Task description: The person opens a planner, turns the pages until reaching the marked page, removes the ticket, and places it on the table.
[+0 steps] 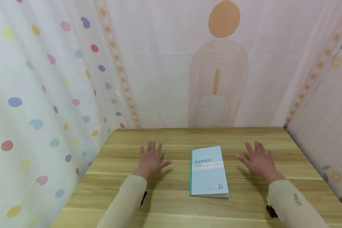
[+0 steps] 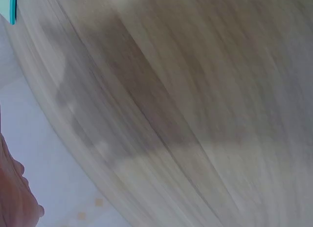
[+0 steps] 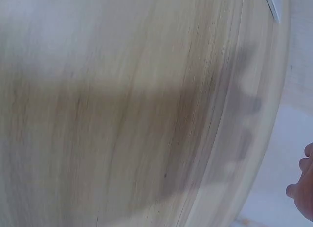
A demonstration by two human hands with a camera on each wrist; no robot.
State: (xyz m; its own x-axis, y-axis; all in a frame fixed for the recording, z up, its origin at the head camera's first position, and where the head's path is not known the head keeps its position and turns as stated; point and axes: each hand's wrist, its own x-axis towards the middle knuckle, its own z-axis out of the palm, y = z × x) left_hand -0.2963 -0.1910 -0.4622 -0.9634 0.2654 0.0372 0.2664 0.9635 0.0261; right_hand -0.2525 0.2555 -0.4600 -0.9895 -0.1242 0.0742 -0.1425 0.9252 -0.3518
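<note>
A light blue notebook with a teal spine and the word Gambit on its cover lies closed between the two hands. To its left, my left hand has its fingers spread and holds nothing. On the other side my right hand is spread the same way, apart from the notebook. Both hands cast shadows on the wood. The left wrist view catches only the edge of the left hand and a teal corner of the notebook. In the right wrist view, part of the right hand shows at the border.
The wood-grain table has rounded far corners. Behind it hangs a pale curtain with arch patterns, and a dotted curtain runs along the left. A patterned pale curtain borders the right side.
</note>
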